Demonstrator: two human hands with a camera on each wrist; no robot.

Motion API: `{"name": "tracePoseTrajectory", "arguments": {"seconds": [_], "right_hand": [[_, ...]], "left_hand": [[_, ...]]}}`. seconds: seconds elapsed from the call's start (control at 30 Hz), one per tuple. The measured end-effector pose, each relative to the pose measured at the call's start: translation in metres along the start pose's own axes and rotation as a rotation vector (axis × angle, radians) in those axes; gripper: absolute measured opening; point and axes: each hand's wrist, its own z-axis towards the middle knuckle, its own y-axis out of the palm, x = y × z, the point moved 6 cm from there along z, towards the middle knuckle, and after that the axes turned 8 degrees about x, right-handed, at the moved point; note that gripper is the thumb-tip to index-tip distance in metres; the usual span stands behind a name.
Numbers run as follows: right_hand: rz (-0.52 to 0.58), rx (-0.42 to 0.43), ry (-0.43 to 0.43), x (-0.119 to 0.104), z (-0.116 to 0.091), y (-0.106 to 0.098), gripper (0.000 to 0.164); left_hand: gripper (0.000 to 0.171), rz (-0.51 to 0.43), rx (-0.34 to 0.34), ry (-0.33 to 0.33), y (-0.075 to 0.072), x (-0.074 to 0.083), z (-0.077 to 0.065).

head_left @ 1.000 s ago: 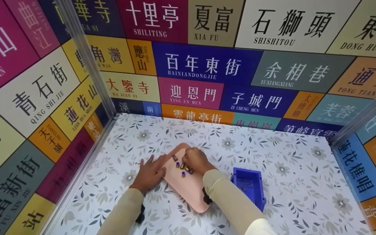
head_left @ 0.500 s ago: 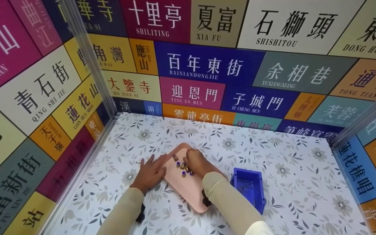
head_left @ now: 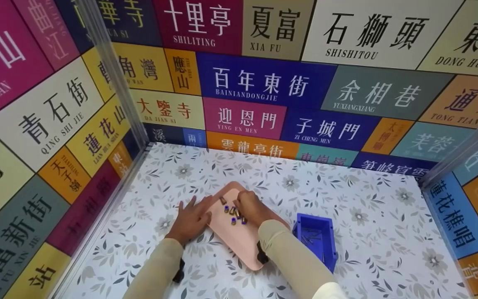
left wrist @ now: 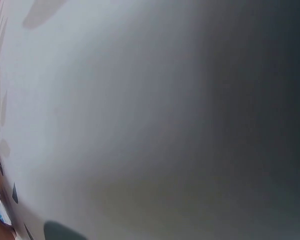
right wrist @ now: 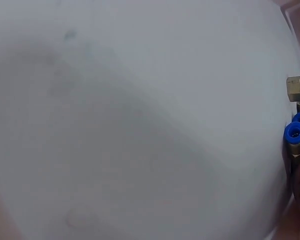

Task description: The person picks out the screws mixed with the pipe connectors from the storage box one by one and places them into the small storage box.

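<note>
In the head view, several small brass push-in fittings [head_left: 233, 221], some with blue collars, lie on a pink tray [head_left: 235, 243] with rounded corners. My left hand [head_left: 190, 221] rests with spread fingers at the tray's left edge, thumb on the rim. My right hand [head_left: 254, 209] is over the tray's far right part, fingers curled beside the fittings; the back of the hand hides its fingertips, and I cannot tell whether it pinches a fitting. At the right wrist view's edge, blue-collared fittings [right wrist: 295, 133] and a brass hex end [right wrist: 295, 89] appear close to a finger.
A blue plastic bin [head_left: 328, 243] with thin dark metal pieces [head_left: 311, 237] inside stands right of the tray, close to my right forearm. A floral cloth [head_left: 367, 249] covers the table. Sign-printed panels [head_left: 264, 79] enclose the back and sides.
The right hand has shifted slightly at the fittings, and a blue-collared one by its fingers now shows more fully. The left hand and the tray have stayed in place.
</note>
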Motion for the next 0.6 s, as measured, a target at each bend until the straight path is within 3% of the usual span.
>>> {"name": "tracePoseTrajectory", "arguments": {"seconds": [0.17,0.37,0.6], "right_hand": [[0.021,-0.027,-0.034,-0.0010,-0.0004,0.0001,0.037],[0.034,-0.011,-0.080,-0.0049,-0.0032,-0.0039,0.028],[0.085,-0.035,-0.064,-0.0058,-0.0020,-0.0041,0.026]], "left_hand": [[0.058,-0.007,0.005,0.005,0.0003,-0.0006,-0.0001],[0.057,0.014,0.003,0.049,-0.0004,0.0006,0.0003],[0.058,0.004,-0.008,0.032,0.0006,-0.0014,0.0009]]}}
